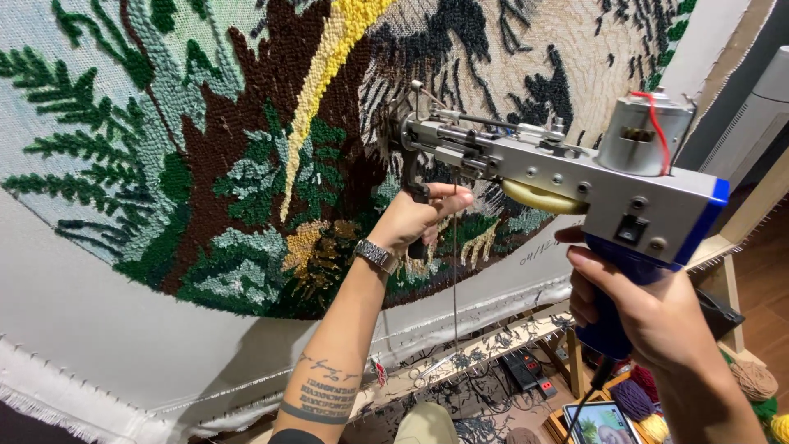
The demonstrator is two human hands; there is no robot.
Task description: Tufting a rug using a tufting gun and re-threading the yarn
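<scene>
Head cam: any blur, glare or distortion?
Head view: rug and tufting gun sharp, lighting even; mild glare on the motor; wide-angle bend at the edges; the floor clutter below is soft; left hand and right hand unblurred.

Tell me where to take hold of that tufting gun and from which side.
Take the tufting gun in two places, as both hands show. Wrap the right hand around the blue rear grip from behind and below. It hangs under the body, clear of the motor. Close the left hand on the black front handle from underneath. That keeps fingers off the needle end pressed against the rug.
</scene>
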